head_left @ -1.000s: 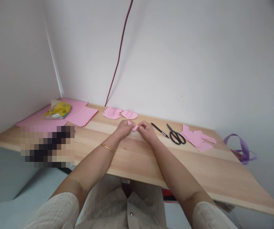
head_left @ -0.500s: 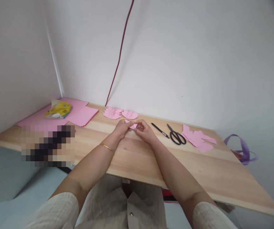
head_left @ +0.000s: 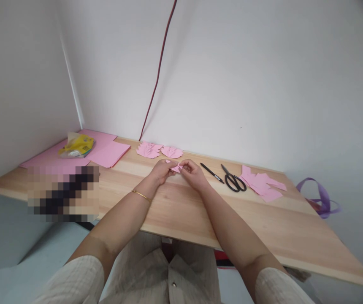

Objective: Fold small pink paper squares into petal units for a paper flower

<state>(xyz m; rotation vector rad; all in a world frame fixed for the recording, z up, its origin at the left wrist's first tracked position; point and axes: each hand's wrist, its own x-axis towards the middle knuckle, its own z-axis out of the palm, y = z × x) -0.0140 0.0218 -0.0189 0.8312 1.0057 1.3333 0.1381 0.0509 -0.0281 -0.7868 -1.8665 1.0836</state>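
Between my two hands is a small folded piece of pink paper (head_left: 176,169), held just above the wooden table. My left hand (head_left: 163,171) grips its left side, thumb on top. With thumb and fingertips, my right hand (head_left: 192,173) pinches the right end; part of the paper is hidden by the fingers. Two pink paper cutouts with jagged edges, one on the left (head_left: 149,149) and one on the right (head_left: 172,152), lie just beyond my hands. To the right of my right hand are a black pen (head_left: 212,173) and black-handled scissors (head_left: 234,179).
Pink paper scraps (head_left: 264,185) lie right of the scissors. At the left, a yellow plastic packet (head_left: 79,145) rests on pink sheets (head_left: 113,153), near a pixelated patch. A purple ribbon (head_left: 324,198) hangs by the table's right end. A dark red cable (head_left: 159,67) runs down the wall.
My right fingers have closed in on the paper's right end, and the paper looks narrower and more folded. My left hand keeps its hold in about the same place.
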